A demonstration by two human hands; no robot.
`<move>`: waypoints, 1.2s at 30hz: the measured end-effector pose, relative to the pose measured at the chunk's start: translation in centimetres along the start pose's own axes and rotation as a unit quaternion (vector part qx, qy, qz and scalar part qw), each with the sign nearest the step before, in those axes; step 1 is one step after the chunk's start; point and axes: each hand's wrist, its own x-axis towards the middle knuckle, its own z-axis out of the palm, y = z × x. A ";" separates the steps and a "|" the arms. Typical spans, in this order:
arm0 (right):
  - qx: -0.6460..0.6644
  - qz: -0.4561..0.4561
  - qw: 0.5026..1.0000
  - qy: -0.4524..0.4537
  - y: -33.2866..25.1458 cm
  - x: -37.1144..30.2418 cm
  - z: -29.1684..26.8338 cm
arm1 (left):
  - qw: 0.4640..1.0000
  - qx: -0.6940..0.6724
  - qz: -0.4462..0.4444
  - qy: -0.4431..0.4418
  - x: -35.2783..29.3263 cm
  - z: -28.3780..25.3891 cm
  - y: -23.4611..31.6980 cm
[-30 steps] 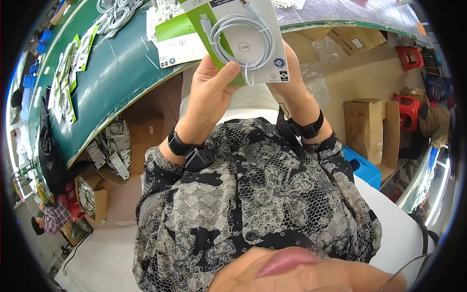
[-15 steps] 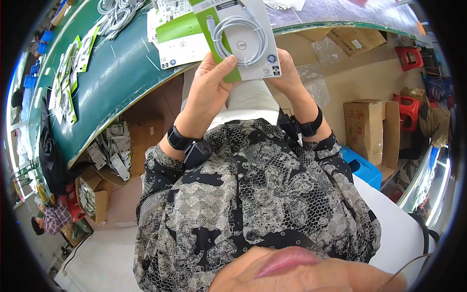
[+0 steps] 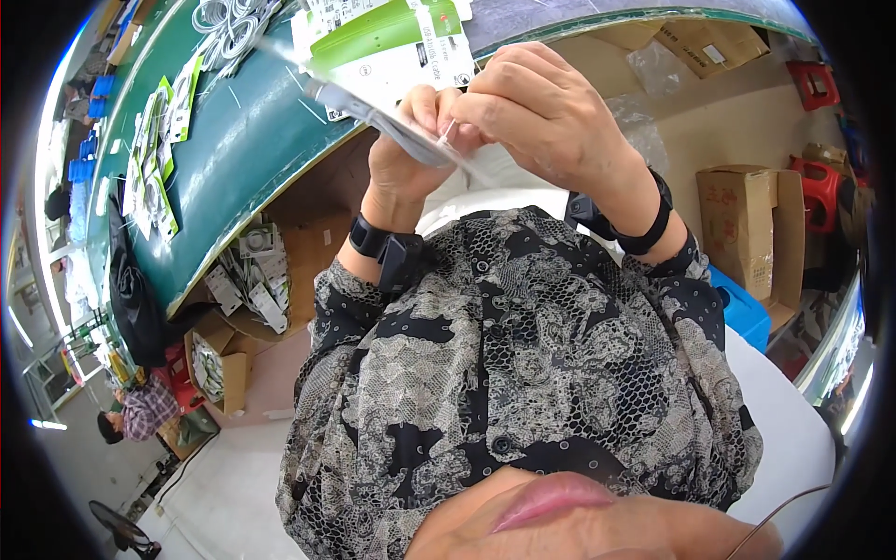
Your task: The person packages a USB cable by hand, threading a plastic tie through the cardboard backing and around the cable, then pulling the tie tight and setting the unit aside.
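My left hand (image 3: 403, 173) is closed on a packaging card with a coiled light-grey cable (image 3: 359, 105). The card is turned almost edge-on and blurred, so its printed face is barely seen. Close against it, my right hand (image 3: 555, 112) pinches a thin white tie (image 3: 449, 131) between thumb and fingertips, right by the left fingers. Just beyond both hands, flat green-and-white packaging cards (image 3: 383, 42) lie stacked at the table's edge.
On the green table (image 3: 271, 121) lie carded cables (image 3: 154, 159), loose grey cable coils (image 3: 229, 28) and thin white strips. Below stand boxes of carded cables (image 3: 219, 359). At right are a cardboard box (image 3: 737, 219), a blue stool (image 3: 742, 303) and red stools (image 3: 819, 191).
The card has swung from facing me to nearly edge-on and dropped lower. My right hand has left the card's right edge and come over to pinch the thin tie beside my left hand.
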 end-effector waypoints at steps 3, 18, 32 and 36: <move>0.011 0.034 0.999 -0.039 0.6 -0.3 0.4 | 0.993 0.072 0.000 0.096 -0.5 1.3 0.3; 0.262 0.341 0.902 0.043 0.4 -8.3 6.2 | 0.836 0.344 0.006 0.428 2.6 2.8 -0.2; 0.546 0.528 0.650 0.017 3.6 -8.8 4.8 | 0.776 0.455 -0.050 0.433 0.2 0.6 0.6; 0.480 0.511 0.712 0.026 2.7 -7.4 5.4 | 0.815 0.410 -0.043 0.408 -0.6 0.1 0.7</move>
